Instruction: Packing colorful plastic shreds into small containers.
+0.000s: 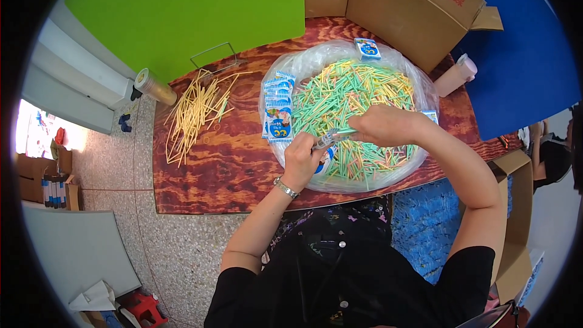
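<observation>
My left hand point(300, 157), with a metal watch on its wrist, is closed on a small clear-and-white packet point(327, 138) over the near left part of the pile. From the right my right hand point(385, 126) reaches in, fingers pinched on a few thin green sticks point(346, 130) whose ends meet the packet's mouth. Below both hands, a heap of thin green, yellow and pink sticks point(364, 85) fills a big round clear plastic bag point(285, 64). Flat blue-and-white packets point(279, 123) overlap along the bag's left side; another blue-and-white packet point(367, 48) lies on its far rim.
Loose pale yellow sticks point(199, 112) lie on the red wood-patterned table point(243, 176) at left, beside a clear lidded cup point(155, 87) and a bent wire stand point(214, 54). A large cardboard box point(413, 9) and a pink bottle point(455, 77) stand behind the bag.
</observation>
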